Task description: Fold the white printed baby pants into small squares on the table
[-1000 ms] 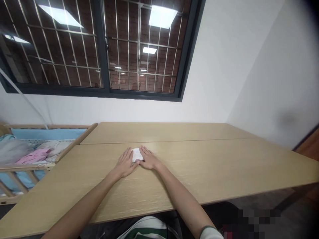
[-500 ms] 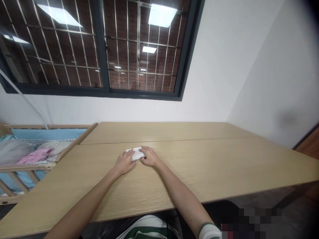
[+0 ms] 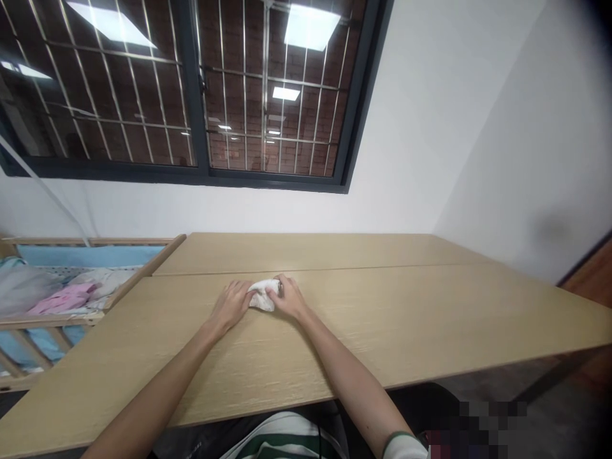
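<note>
Shirt: a green-and-white striped shirt (image 3: 282,440) showed at the bottom centre of the frame.
Forearms: two bare forearms rose from the bottom edge and drew together toward the middle of the frame, both above the tabletop.
Table: a pale wooden table (image 3: 430,319) filled the lower half of the frame, its near edge running across the bottom.
Left hand: the left hand (image 3: 230,305) lay just left of centre, knuckles up, its fingers curled and pressed together, their tips closed on the left end of the cloth.
Right hand: the right hand (image 3: 288,298) lay just right of centre, its fingers bent over the right end of the cloth and gripping it; the thumb was hidden.
White cloth: a small white cloth (image 3: 261,297) sat bunched between the two hands at the centre of the frame, resting on the table and touched by both.
Seam: a seam (image 3: 363,267) crossed the tabletop just beyond the hands.
Cot: a wooden cot (image 3: 143,268) stood against the table's left side, at the middle left of the frame, with a pink garment (image 3: 60,298) and pale bedding inside.
Window: a dark-framed barred window (image 3: 191,89) took up the upper left, with ceiling lights reflected in the glass.
Wall: a white wall (image 3: 430,127) filled the upper right.
</note>
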`<action>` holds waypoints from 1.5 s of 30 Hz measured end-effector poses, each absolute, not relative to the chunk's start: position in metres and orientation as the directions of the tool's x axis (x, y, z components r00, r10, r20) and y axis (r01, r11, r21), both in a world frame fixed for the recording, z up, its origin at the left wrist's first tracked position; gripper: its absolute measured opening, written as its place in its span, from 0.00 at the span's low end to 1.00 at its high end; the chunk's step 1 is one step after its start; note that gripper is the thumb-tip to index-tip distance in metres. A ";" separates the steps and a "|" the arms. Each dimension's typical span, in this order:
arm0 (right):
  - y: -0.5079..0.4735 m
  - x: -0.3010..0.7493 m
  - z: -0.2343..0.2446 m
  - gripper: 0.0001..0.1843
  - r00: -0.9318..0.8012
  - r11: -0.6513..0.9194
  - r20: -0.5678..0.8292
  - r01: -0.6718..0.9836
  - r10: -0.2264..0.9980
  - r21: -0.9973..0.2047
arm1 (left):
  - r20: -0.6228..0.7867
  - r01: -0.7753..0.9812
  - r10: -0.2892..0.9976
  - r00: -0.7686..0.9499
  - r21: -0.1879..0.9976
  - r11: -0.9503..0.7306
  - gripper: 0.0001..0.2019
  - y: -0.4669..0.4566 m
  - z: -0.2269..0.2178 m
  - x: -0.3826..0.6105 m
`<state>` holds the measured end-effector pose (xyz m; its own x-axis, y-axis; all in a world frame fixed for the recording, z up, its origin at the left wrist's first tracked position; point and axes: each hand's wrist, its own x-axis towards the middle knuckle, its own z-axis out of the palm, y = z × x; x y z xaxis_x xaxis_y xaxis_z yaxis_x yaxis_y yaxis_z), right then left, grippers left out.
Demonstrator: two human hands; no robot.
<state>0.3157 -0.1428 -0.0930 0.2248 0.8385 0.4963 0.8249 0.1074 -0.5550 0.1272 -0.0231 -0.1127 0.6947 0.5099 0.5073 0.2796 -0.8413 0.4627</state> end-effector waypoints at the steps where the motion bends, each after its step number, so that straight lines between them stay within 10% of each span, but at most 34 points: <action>1: -0.144 0.314 -0.092 0.21 0.241 0.136 0.493 0.780 0.836 -0.611 | 0.512 0.273 0.535 0.673 0.500 -0.822 0.18 -0.024 -0.109 0.125; 10: -0.125 0.306 -0.110 0.35 0.367 0.259 0.333 0.236 0.869 -0.937 | 0.292 0.153 0.730 0.618 0.866 -0.476 0.32 -0.025 -0.098 0.120; 18: -0.120 0.309 -0.122 0.35 0.527 0.120 0.113 0.021 0.842 -0.993 | 0.005 0.278 0.701 0.713 0.916 -0.289 0.37 -0.033 -0.110 0.122; 33: -0.120 0.313 -0.127 0.19 0.499 0.045 0.327 0.496 0.802 -0.867 | 0.093 0.617 0.732 0.674 0.473 -0.629 0.28 -0.052 -0.084 0.108; 39: -0.143 0.293 -0.093 0.29 -0.010 0.380 0.541 0.723 0.841 -0.578 | 0.279 0.530 0.532 0.800 0.089 -0.844 0.31 -0.123 -0.090 0.116; 45: -0.147 0.277 -0.100 0.29 -0.391 0.463 0.249 0.723 0.886 -0.513 | 0.203 0.597 0.584 0.786 -0.002 -0.802 0.37 -0.169 -0.123 0.130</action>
